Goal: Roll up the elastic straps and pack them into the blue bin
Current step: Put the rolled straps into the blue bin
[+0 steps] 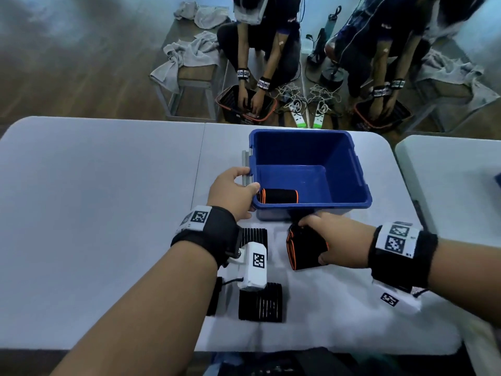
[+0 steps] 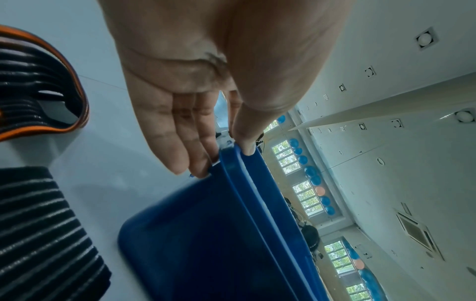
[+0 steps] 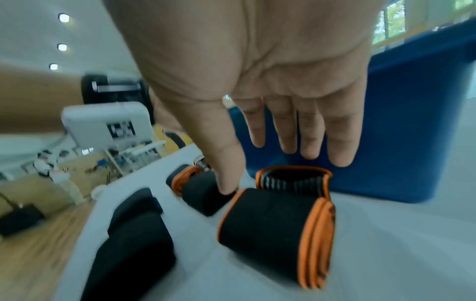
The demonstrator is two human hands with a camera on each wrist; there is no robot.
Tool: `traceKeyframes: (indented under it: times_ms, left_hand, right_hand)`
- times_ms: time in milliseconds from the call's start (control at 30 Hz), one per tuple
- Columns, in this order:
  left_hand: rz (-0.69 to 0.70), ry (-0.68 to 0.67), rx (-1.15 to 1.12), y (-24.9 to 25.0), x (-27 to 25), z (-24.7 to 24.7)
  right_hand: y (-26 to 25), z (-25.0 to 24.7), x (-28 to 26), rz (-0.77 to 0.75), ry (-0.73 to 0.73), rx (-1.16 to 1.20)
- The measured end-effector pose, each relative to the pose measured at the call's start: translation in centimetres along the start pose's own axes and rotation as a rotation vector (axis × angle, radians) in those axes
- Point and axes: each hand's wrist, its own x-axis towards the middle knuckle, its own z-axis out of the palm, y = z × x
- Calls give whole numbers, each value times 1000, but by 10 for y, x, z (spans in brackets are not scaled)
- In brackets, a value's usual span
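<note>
The blue bin [image 1: 360,183] stands mid-table with one rolled black, orange-edged strap [image 1: 278,196] in its near-left corner. My left hand [image 1: 248,183] holds the bin's near-left corner; in the left wrist view its thumb [image 2: 247,149] lies on the rim [image 2: 260,193] with the fingers against the outer wall. My right hand [image 1: 314,240] hovers open over a rolled orange-edged strap [image 1: 306,251] just in front of the bin. In the right wrist view the fingers [image 3: 311,142] are straight above that roll [image 3: 273,230], with the thumb tip down beside it.
More straps lie on the white table [image 1: 108,213]: ribbed black ones [image 1: 260,305] under my left wrist, another roll [image 3: 198,193] and a looped strap [image 3: 293,181]. A second table [image 1: 447,172] stands at the right. A person crouches at a basket [image 1: 244,107] beyond.
</note>
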Motion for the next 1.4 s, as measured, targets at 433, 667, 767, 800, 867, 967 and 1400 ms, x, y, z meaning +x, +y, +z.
traceKeyframes:
  times_ms: [433, 667, 767, 800, 867, 967, 1400]
  left_hand:
    - [-7, 0, 3, 0, -1, 1]
    - [-24, 1, 3, 1, -2, 1]
    - [-30, -1, 0, 2, -2, 1]
    - [-30, 0, 1, 1, -2, 1]
    - [-22, 2, 13, 1, -2, 2]
    - [-9, 8, 23, 0, -1, 2]
    - [-19, 8, -42, -1, -1, 2]
  right_hand:
    - [19, 42, 36, -88, 33, -39]
    - [9, 39, 32, -86, 7, -22]
    - [5, 26, 18, -112, -14, 60]
    - [4, 19, 10, -123, -9, 102]
    - [2, 0, -7, -142, 16, 184]
    - [-1, -43, -30, -172, 61, 285]
    - [-7, -147, 92, -110, 98, -33]
